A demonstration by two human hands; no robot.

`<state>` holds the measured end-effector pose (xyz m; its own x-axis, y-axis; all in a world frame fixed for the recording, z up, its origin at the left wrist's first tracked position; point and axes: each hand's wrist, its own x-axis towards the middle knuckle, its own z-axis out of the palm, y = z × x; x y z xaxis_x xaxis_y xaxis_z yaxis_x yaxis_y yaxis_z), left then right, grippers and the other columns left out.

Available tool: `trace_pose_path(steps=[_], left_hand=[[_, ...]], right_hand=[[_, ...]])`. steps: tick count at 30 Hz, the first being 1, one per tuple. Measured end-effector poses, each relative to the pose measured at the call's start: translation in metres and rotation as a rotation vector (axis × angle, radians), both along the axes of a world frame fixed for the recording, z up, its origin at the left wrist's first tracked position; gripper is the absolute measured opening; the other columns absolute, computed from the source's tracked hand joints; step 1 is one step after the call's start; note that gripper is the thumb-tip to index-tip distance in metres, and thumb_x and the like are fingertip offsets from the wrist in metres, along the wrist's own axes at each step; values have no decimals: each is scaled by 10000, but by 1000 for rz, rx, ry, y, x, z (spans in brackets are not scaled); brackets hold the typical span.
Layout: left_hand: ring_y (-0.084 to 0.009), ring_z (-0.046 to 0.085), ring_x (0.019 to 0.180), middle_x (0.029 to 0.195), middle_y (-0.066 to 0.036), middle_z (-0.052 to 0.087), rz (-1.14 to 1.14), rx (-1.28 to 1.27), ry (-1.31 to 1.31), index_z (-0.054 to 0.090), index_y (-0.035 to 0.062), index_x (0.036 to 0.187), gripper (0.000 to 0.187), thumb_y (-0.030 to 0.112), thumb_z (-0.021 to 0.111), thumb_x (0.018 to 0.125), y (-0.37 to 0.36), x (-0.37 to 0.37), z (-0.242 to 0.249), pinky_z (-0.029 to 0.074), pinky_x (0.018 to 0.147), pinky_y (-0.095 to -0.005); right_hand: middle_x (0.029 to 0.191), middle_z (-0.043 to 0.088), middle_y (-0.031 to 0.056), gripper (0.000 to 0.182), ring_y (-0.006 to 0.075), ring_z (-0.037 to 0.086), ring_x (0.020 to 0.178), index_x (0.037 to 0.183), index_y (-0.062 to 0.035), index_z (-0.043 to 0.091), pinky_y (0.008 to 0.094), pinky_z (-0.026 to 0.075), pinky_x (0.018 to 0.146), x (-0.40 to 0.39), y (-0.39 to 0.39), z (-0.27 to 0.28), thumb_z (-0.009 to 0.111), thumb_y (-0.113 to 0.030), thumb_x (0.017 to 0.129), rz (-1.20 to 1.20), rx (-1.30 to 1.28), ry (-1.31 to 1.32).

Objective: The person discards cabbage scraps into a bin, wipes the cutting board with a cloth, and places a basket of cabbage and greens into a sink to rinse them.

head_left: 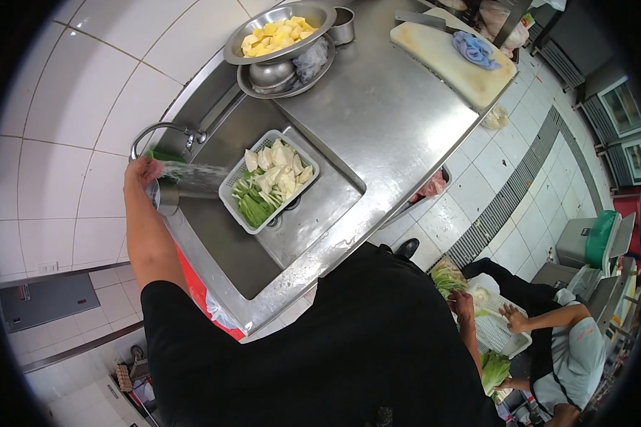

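Observation:
My left hand (144,171) is closed round the end of the curved faucet spout (157,126). From beside its fingers, water (196,175) sprays across the sink (224,256) toward a white plastic basket (308,151). Inside the basket lie pale sliced pieces (281,165) and green cut vegetables (253,208). A green item (165,156), too small to identify, is behind the hand, and a metal container (167,197) stands just below it. My right hand is out of sight.
Yellow chunks (278,35) fill a metal bowl (325,14) above another bowl. A cutting board (441,60) bears a blue cloth (475,50) and a knife (420,20). At lower right, co-workers' hands (516,318) (463,304) are around greens and a white crate (498,333).

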<state>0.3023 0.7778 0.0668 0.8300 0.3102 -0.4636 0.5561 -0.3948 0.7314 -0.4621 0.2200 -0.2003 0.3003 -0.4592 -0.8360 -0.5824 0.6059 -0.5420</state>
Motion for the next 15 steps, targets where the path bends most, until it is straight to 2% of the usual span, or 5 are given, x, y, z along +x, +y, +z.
trace_pose_path(steps=[6, 9, 15], left_hand=[[-232, 648, 787, 862, -127, 614, 36, -177, -110, 546, -55, 948, 188, 98, 444, 908, -4, -7, -5, 594, 663, -286], [-235, 648, 788, 882, -136, 612, 44, -174, -93, 544, -66, 949, 195, 98, 447, 907, -8, -10, -2, 594, 657, -286], [-220, 648, 715, 797, -123, 626, 10, -120, -73, 556, -35, 894, 162, 106, 476, 890, 1, -3, -6, 585, 643, -292]], right_hand=[[687, 546, 51, 191, 140, 548, 534, 900, 8, 551, 251, 426, 456, 2, 0, 2, 548, -181, 872, 11, -7, -3], [680, 547, 50, 183, 138, 551, 537, 887, 1, 550, 251, 428, 456, 6, -1, 5, 548, -182, 872, 21, -15, 28], [702, 561, 59, 178, 144, 564, 548, 885, -3, 552, 253, 446, 467, 5, -5, 1, 550, -181, 870, 12, -6, 19]])
